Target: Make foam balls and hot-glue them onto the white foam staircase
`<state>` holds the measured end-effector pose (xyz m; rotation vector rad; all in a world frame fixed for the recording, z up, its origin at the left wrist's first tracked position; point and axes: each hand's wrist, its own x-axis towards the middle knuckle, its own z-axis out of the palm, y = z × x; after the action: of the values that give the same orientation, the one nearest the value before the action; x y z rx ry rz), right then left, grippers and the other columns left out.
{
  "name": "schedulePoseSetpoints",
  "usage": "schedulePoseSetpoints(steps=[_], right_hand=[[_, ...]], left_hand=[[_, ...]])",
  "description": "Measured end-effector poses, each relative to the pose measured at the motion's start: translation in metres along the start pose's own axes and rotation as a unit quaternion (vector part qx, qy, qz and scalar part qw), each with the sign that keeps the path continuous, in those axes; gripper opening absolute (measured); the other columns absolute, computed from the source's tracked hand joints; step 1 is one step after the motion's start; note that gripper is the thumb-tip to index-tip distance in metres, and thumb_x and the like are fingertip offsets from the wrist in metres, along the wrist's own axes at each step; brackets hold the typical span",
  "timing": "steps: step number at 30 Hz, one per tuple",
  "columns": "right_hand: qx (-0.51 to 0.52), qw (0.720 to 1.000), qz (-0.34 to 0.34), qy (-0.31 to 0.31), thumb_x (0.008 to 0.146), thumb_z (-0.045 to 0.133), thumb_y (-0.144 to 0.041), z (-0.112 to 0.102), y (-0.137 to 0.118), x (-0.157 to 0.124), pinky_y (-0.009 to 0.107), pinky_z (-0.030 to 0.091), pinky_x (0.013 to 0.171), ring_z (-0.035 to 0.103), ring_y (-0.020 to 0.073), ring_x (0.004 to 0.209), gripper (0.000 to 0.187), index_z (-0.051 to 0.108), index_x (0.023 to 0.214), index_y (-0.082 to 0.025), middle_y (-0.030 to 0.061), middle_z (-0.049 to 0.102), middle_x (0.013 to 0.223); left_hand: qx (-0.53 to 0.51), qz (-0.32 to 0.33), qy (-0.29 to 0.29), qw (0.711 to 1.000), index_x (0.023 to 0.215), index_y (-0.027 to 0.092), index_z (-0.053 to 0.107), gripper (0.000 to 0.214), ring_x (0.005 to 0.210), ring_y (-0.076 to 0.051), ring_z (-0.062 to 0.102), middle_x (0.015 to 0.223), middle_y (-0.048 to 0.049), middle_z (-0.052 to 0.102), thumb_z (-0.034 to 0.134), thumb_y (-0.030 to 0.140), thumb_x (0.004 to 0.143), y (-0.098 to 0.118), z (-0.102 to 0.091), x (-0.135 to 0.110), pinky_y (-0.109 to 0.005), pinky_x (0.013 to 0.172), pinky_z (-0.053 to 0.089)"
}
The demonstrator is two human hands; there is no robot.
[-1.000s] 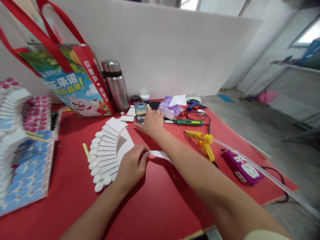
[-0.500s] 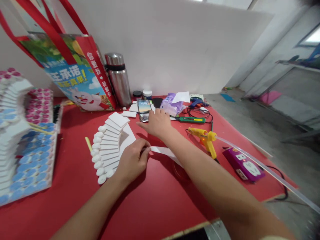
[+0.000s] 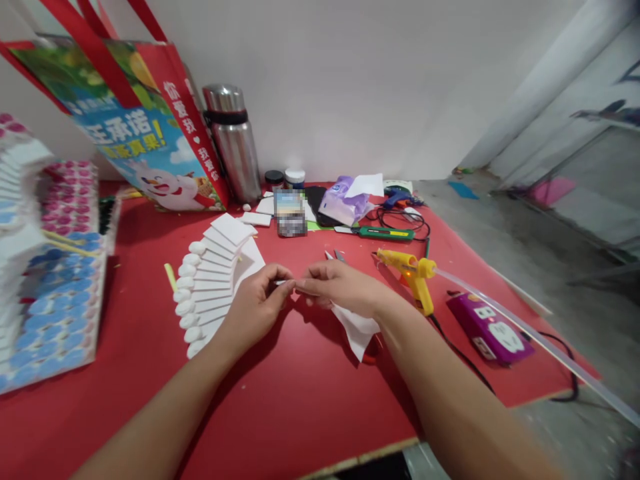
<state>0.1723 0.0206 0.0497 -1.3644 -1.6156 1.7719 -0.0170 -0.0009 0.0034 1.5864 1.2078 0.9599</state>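
My left hand [image 3: 265, 297] is closed in a pinch on a small white end of a strip. Fingertip to fingertip with it, my right hand [image 3: 340, 287] pinches the same spot. A white paper-like strip [image 3: 356, 328] hangs below my right hand onto the table; its middle is hidden by my fingers. Under that hand lies a pair of scissors, their blade tips [image 3: 336, 255] showing beyond it and a bit of red handle below. Left of my left hand, a fan of white cards [image 3: 213, 275] lies with white round pieces [image 3: 185, 295] along its outer edge.
On the right lie a yellow glue gun [image 3: 413, 273] with a long clear stick and a purple box [image 3: 487, 330]. A green-handled tool [image 3: 385, 233], phone [image 3: 290, 213] and purple pack [image 3: 345, 200] lie behind. A steel flask [image 3: 233, 143] and bag [image 3: 150, 133] stand back left, near blue pieces [image 3: 55, 313].
My right hand has come back from near the phone to meet my left hand and now pinches there. The strip now hangs folded below it. The view has shifted slightly.
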Motion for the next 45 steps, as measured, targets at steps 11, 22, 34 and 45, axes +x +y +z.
schedulePoseSetpoints(steps=[11, 22, 34, 45], right_hand=[[0.065, 0.997, 0.031, -0.001, 0.093, 0.060, -0.014, -0.006, -0.001, 0.000, 0.020, 0.030, 0.049, 0.040, 0.0054, 0.048, 0.027, 0.056, 0.067, -0.015, -0.0055, 0.052, 0.055], [0.173, 0.983, 0.057, -0.022, 0.071, 0.063, -0.018, -0.004, 0.010, 0.014, 0.019, 0.014, 0.040, 0.023, 0.0032, 0.038, 0.020, 0.050, 0.055, -0.017, -0.0046, 0.046, 0.045], [-0.044, 0.990, -0.124, 0.059, 0.080, 0.062, -0.025, -0.005, 0.009, 0.008, 0.022, 0.032, 0.053, 0.044, 0.0072, 0.055, 0.015, 0.060, 0.066, -0.017, -0.0052, 0.055, 0.058], [-0.185, 0.960, -0.196, 0.070, 0.084, 0.059, -0.019, -0.003, 0.013, 0.010, 0.022, 0.034, 0.058, 0.047, 0.0079, 0.060, 0.018, 0.060, 0.067, -0.016, -0.0052, 0.055, 0.061]], left_hand=[[0.034, 0.027, -0.021, 0.999, 0.093, 0.019, 0.066, 0.015, 0.070, -0.015, 0.062, 0.080, -0.0012, 0.068, 0.061, 0.032, 0.097, 0.005, 0.000, -0.001, -0.028, 0.068, 0.048], [0.333, 0.325, 0.034, 0.884, 0.088, 0.017, 0.061, 0.015, 0.082, -0.020, 0.061, 0.090, -0.0085, 0.067, 0.052, 0.017, 0.099, 0.003, 0.001, -0.002, -0.033, 0.074, 0.048], [-0.216, -0.174, -0.047, 0.960, 0.092, 0.013, 0.064, 0.036, 0.041, -0.008, 0.045, 0.074, -0.0049, 0.064, 0.052, 0.047, 0.094, 0.024, 0.004, -0.002, -0.021, 0.037, 0.021], [-0.208, -0.175, -0.096, 0.957, 0.077, 0.018, 0.057, 0.025, 0.039, -0.006, 0.040, 0.064, 0.0010, 0.060, 0.057, 0.036, 0.095, 0.011, 0.004, -0.003, -0.021, 0.042, 0.028]])
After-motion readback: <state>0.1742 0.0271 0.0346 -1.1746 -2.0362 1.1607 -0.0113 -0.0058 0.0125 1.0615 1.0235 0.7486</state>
